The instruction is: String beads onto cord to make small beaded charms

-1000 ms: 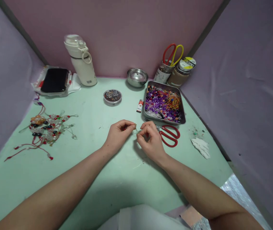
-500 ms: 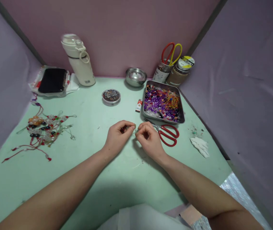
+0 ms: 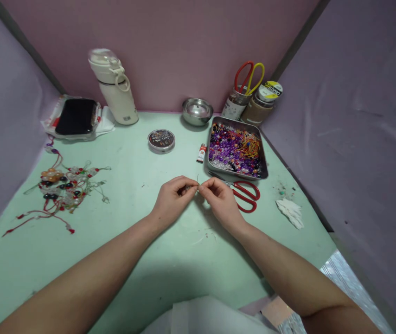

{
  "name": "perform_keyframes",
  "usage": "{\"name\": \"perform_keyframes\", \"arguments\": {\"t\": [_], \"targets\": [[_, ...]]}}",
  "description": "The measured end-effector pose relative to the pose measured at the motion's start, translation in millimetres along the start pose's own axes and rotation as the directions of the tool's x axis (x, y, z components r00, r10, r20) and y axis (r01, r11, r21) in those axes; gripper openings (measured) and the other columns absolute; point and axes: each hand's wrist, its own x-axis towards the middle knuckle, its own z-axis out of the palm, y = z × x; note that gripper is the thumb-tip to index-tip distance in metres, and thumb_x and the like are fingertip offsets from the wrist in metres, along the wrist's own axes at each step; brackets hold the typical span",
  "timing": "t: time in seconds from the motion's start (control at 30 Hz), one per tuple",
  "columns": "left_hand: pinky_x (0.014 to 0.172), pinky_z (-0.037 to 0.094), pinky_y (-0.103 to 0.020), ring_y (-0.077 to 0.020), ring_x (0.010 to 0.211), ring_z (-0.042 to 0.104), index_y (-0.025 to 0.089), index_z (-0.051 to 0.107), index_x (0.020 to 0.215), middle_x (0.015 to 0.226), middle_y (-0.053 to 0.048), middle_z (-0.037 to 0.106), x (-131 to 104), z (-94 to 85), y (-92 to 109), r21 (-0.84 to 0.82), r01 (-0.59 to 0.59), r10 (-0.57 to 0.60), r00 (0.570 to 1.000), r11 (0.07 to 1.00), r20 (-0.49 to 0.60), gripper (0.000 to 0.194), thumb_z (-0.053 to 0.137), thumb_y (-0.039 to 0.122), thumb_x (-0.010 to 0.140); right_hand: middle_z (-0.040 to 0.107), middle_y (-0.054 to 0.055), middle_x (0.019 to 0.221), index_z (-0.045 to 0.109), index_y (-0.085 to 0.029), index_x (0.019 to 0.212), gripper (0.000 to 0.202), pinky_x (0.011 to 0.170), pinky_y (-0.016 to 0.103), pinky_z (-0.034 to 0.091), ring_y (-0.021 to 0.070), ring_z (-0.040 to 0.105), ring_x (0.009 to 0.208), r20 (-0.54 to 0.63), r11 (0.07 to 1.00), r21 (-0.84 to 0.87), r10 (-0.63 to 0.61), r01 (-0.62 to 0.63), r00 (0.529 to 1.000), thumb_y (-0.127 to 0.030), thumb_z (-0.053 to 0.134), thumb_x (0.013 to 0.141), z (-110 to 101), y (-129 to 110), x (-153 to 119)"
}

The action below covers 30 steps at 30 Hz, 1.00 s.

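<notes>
1. Left hand (image 3: 173, 197), at the centre of the frame, pinches a thin cord (image 3: 198, 177) between thumb and forefinger; something small shows in its curled fingers, too covered to name.
2. Right hand (image 3: 222, 202) meets it tip to tip, thumb and finger closed narrowly on the same cord, one end of which sticks up between them.
3. This piece seems unfinished, as its cord is being worked at the fingertips; whether a knot is formed cannot be told.
4. At the left of the frame, strung bead pieces (image 3: 66, 185) lie heaped on the bench (image 3: 170, 273), apparently made up already.
5. Right of centre, a metal tray (image 3: 236, 175) holds many loose beads (image 3: 224, 150) and tangled threads (image 3: 251, 146), so plenty looks unstrung.
6. Red-handled scissors (image 3: 235, 186) lie just beside the right hand, and a lighter (image 3: 201, 153) by the tray; neither is held.
</notes>
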Motion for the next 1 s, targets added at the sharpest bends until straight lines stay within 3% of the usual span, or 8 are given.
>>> {"name": "perform_keyframes", "arguments": {"t": [0.1,0.27,0.43,0.7,0.87,1.0], "targets": [[0.064,0.04,-0.025,-0.0138,0.069,0.055,0.02,0.07,0.081,0.077,-0.003,0.066,0,-0.6,1,0.031,-0.036,0.035,0.999,0.999,0.037,0.014,0.056,0.022,0.081,0.052,-0.003,0.067,0.053,-0.021,0.074,0.019,0.055,0.026,0.038,0.0117,0.046,0.061,-0.008,1.0,0.01,0.008,-0.008,1.0,-0.036,0.066,0.078,-1,2,2],[0.064,0.039,-0.025,-0.0136,0.069,0.054,0.02,0.07,0.084,0.079,-0.003,0.066,0,-0.1,0,0.048,-0.049,0.045,0.995,0.998,0.09,0.016,0.054,0.021,0.082,0.053,-0.003,0.07,0.061,-0.023,0.095,0.021,0.055,0.025,0.039,0.011,0.047,0.06,0.035,1.0,0.008,-0.017,0.017,0.999,-0.035,0.065,0.079,-6,5,3],[0.065,0.04,-0.025,-0.0144,0.07,0.055,0.019,0.07,0.081,0.078,-0.003,0.066,0,0.7,0,0.002,0.001,-0.001,0.994,1.0,0.11,0.014,0.056,0.022,0.081,0.058,0.001,0.08,0.068,-0.023,0.085,0.011,0.061,0.028,0.043,0.013,0.053,0.069,0.026,0.99,-0.075,-0.12,0.122,0.992,-0.032,0.066,0.08,-10,7,4],[0.064,0.04,-0.025,-0.0145,0.07,0.055,0.019,0.071,0.079,0.076,-0.002,0.067,0,0.7,2,-0.023,0.081,-0.078,0.991,0.996,0.111,0.014,0.058,0.025,0.08,0.058,0.0,0.077,0.064,-0.022,0.074,0.007,0.061,0.028,0.044,0.0139,0.055,0.072,-0.041,0.963,-0.142,-0.237,0.229,0.971,-0.023,0.063,0.08,-5,2,0],[0.062,0.04,-0.025,-0.0134,0.066,0.054,0.018,0.072,0.08,0.076,-0.002,0.068,-1,1.8,5,-0.058,0.156,-0.145,0.976,0.986,0.16,0.014,0.061,0.026,0.078,0.059,-0.002,0.072,0.06,-0.023,0.084,0.01,0.059,0.027,0.045,0.0117,0.053,0.062,-0.06,0.987,0.127,-0.088,0.095,0.994,-0.032,0.061,0.085,-8,0,4],[0.061,0.039,-0.025,-0.0125,0.064,0.052,0.018,0.073,0.082,0.074,-0.002,0.068,0,0.4,6,-0.105,0.246,-0.223,0.956,0.964,0.192,0.015,0.064,0.03,0.076,0.066,0.002,0.089,0.056,-0.023,0.084,0.015,0.061,0.027,0.05,0.0124,0.061,0.07,-0.051,0.938,0.343,-0.028,0.043,0.998,-0.035,0.064,0.083,-16,-2,10]]}}
